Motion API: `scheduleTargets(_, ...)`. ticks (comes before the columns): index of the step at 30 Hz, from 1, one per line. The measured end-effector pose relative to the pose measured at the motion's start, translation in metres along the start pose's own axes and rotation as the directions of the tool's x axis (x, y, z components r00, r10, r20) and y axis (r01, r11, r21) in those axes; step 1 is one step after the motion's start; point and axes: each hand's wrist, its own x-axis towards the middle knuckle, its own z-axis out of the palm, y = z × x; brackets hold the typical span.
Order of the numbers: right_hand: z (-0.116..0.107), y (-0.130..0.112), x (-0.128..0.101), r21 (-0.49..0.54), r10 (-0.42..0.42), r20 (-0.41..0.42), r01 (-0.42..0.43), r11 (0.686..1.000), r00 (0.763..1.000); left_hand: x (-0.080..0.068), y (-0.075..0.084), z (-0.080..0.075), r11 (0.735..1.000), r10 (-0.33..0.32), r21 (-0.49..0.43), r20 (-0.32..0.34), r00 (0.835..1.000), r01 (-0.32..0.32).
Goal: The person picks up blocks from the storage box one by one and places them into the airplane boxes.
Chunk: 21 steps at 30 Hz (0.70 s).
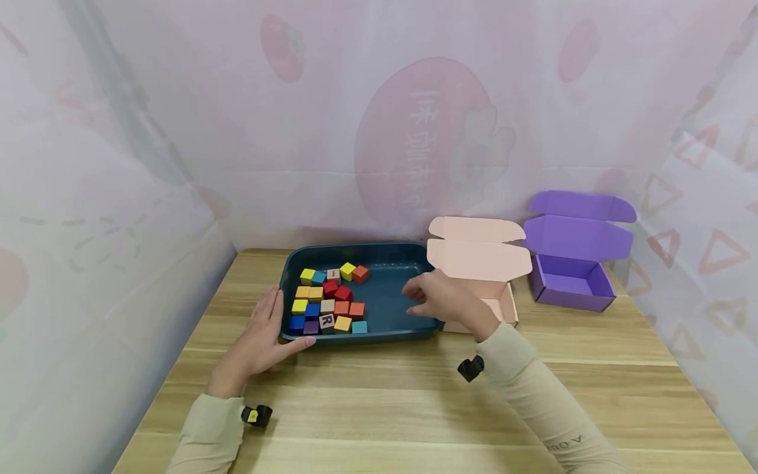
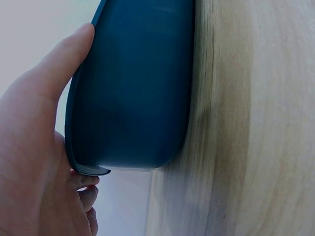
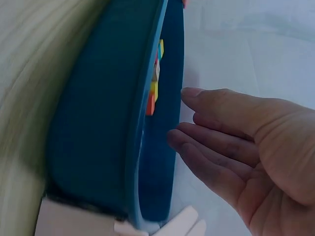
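A dark teal tray (image 1: 385, 299) rests on the table, with several coloured cubes (image 1: 328, 289) grouped in its left half; one in the front row bears a letter R. At the tray's front left corner is my left hand (image 1: 263, 336), its straight fingers along the left side and its thumb on the front rim. The left wrist view shows that thumb (image 2: 69, 56) against the rim. My right hand (image 1: 441, 299) hovers over the tray's right end, fingers slightly bent, thumb apart. Nothing shows between the thumb and fingers in the right wrist view.
An open pale pink box (image 1: 480, 260) stands just right of the tray, partly behind my right hand and forearm. Farther right is an open purple box (image 1: 574, 299), lid raised. The wooden table (image 1: 367, 408) meets pale printed sheets (image 1: 331, 131) at the back and sides.
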Motion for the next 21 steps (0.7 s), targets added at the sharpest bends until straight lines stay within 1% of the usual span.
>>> scheduleTargets(4, 0.011, -0.01, 0.015, 0.027, -0.011, 0.024, 0.011, 1.0, 1.0, 0.0, 0.001, -0.001, 1.0, 0.0, -0.003, 0.004, 1.0, 0.0)
scheduleTargets(11, 0.032, -0.019, 0.04, 0.126, -0.04, 0.093, 0.028, 0.992, 0.995, 0.0, 0.002, -0.003, 1.0, 0.005, -0.014, 0.002, 1.0, -0.005)
scheduleTargets(16, 0.045, -0.02, 0.052, 0.136, -0.012, 0.144, -0.008, 0.991, 0.99, -0.001, 0.002, -0.003, 1.0, 0.003, -0.025, 0.006, 1.0, -0.003)
scheduleTargets(21, 0.054, -0.02, 0.062, 0.121, 0.006, 0.175, -0.027, 0.992, 0.984, -0.001, 0.003, -0.003, 1.0, 0.0, -0.028, 0.008, 1.0, 0.0)
